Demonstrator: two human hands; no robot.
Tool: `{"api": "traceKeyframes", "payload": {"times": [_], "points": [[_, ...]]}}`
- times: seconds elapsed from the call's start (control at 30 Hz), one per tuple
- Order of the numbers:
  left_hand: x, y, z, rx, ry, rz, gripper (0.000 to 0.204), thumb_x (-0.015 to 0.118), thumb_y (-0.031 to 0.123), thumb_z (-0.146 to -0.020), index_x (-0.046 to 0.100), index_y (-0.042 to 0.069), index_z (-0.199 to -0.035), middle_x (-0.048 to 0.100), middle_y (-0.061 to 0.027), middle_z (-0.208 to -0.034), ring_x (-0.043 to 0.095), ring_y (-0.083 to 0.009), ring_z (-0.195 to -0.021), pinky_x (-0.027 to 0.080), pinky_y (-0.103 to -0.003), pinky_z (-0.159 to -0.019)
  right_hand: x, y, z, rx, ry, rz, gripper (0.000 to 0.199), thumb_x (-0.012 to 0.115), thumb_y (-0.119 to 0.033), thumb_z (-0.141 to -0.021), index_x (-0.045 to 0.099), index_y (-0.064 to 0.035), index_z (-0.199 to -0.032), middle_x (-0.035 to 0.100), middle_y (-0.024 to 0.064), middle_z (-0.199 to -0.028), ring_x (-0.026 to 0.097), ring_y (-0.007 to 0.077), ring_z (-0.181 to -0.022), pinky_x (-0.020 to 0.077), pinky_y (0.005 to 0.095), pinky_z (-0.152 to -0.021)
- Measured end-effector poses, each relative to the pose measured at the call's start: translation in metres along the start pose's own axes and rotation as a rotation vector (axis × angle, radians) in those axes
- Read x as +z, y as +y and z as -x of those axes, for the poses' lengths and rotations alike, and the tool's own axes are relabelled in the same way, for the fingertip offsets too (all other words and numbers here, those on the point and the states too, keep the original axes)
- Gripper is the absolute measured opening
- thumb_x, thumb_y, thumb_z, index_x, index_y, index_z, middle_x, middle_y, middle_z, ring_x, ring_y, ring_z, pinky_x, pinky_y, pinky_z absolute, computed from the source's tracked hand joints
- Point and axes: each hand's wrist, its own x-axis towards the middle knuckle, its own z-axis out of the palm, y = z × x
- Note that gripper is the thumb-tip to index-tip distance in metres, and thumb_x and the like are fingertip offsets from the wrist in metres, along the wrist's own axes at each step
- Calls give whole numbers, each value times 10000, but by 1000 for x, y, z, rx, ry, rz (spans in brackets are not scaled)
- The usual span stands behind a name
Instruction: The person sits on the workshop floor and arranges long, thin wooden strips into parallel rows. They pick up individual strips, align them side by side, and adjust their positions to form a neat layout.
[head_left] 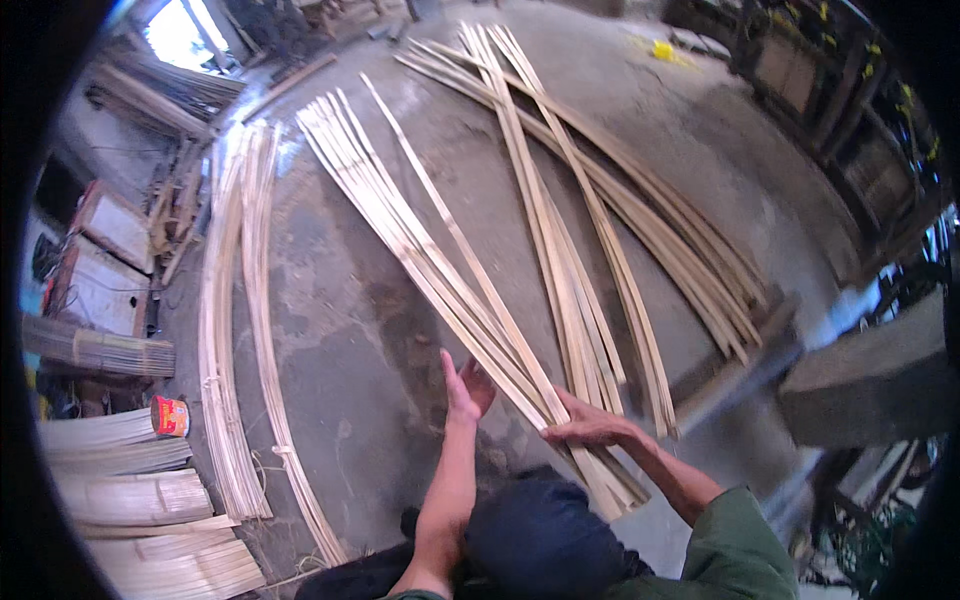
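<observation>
Long pale bamboo strips [420,250] run in a fanned bundle from the far floor to my hands. Near its close end, my right hand [590,422] is closed around the bundle, thumb on top. My left hand [468,390] is raised just left of the strips, thumb and fingers apart, with nothing seen in it. Its fingertips partly disappear beside the bundle, and I cannot tell if they touch it. More loose strips [565,290] lie on the floor just beyond my right hand, some crossing a browner group of strips [670,230].
Tied strip bundles [225,380] lie along the left, next to stacked shorter slats [170,560] and a red can-like container [170,416]. At right stand a thick wooden beam [870,375] and a wooden frame [830,110]. Something yellow [662,50] lies on the far floor.
</observation>
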Motion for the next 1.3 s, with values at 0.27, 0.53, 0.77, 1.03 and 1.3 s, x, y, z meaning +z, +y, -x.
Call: {"api": "traceKeyframes", "payload": {"times": [0.27, 0.53, 0.77, 1.03, 1.3], "points": [[45, -61, -12, 46, -171, -6, 710, 411, 663, -888, 505, 59, -1249, 535, -62, -865, 546, -185, -762, 502, -394, -719, 42, -3, 111, 312, 465, 691, 1029, 719, -576, -754, 255, -18, -1485, 431, 268, -1385, 466, 387, -1260, 374, 470, -1057], [62, -62, -13, -103, -455, 212, 588, 559, 577, -857, 530, 109, -1211, 403, -7, -762, 422, -128, -684, 406, -292, -663, 98, 50, 154, 469, 600, 771, 931, 747, -408, -772, 245, -112, -1498, 454, 198, -1315, 529, 389, -1146, 462, 459, -943], [61, -29, -15, -53, -514, 259, 578, 552, 627, -864, 551, 122, -1146, 378, 25, -659, 385, -92, -562, 369, -266, -560, 105, 43, 122, 452, 601, 675, 863, 725, -383, -793, 273, -148, -1490, 551, 164, -1180, 583, 344, -1076, 508, 466, -824], [29, -9, -46, -99, -495, 295, 585, 517, 654, -880, 559, 128, -1132, 373, 34, -647, 382, -86, -559, 363, -266, -555, 103, 60, 95, 259, 507, 401, 882, 746, -444, -788, 291, -118, -1470, 571, 188, -1212, 553, 350, -1159, 455, 437, -941], [15, -48, -36, -96, -267, 81, 767, 530, 666, -861, 469, 61, -1329, 621, -222, -1075, 623, -352, -999, 491, -509, -942, 87, 93, 120, 408, 471, 391, 736, 735, -458, -798, 398, -82, -1333, 589, 174, -1095, 568, 319, -1041, 461, 438, -863]]}}
